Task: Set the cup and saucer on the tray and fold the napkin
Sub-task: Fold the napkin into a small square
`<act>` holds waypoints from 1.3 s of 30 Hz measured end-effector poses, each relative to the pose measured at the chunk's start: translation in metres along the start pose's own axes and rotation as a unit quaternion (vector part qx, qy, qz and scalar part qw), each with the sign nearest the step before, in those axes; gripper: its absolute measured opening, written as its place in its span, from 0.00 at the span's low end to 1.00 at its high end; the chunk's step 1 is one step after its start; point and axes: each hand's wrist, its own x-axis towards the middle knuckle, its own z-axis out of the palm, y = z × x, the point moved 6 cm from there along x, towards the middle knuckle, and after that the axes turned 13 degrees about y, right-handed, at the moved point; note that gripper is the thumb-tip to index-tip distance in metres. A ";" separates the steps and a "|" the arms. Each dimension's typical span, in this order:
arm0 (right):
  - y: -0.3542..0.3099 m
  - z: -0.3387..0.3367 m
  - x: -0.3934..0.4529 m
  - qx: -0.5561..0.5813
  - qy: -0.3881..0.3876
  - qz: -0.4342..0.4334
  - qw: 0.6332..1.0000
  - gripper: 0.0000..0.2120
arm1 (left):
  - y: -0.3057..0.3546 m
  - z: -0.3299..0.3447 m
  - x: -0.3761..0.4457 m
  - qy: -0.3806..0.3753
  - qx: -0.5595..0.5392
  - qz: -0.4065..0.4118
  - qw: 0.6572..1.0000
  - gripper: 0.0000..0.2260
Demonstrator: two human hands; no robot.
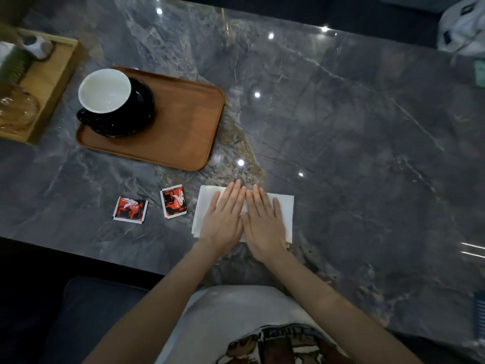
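Both hands lie flat on the white napkin, which sits on the grey marbled counter close to its near edge. The left hand covers the napkin's left half and the right hand its right half, palms down, side by side with the inner edges of the hands touching. The fingers of both hands are stretched out straight and released, pressing on the napkin rather than grasping it. The napkin shows as a wide rectangle, with layered edges visible at its near left corner.

Further away and to the left, the brown wooden tray rests on the counter. On its left part stands the black saucer, and on the saucer the cup, black outside and white inside, upright, its handle pointing toward the near left.

Between the tray and the counter's near edge, left of the napkin, lie two red, black and white sachets: one just beside the napkin, the other a little further left. They are apart from each other and from the napkin.

At the far left edge, a pale wooden box tray holds several items too blurred to tell
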 end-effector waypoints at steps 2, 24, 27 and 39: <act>0.007 0.006 -0.003 0.000 0.002 -0.007 1.000 0.29 | -0.003 0.003 0.000 -0.006 0.001 0.011 1.000 0.25; 0.039 -0.004 -0.029 -0.040 0.044 -0.014 0.998 0.29 | 0.012 -0.002 -0.031 -0.019 0.010 -0.034 0.999 0.27; 0.059 -0.003 -0.037 -0.058 0.020 -0.004 0.998 0.34 | -0.008 -0.003 -0.044 -0.009 0.015 -0.058 0.998 0.29; 0.087 -0.050 -0.009 0.139 0.127 -0.013 0.982 0.17 | 0.009 -0.022 -0.040 0.007 -0.041 -0.144 0.989 0.27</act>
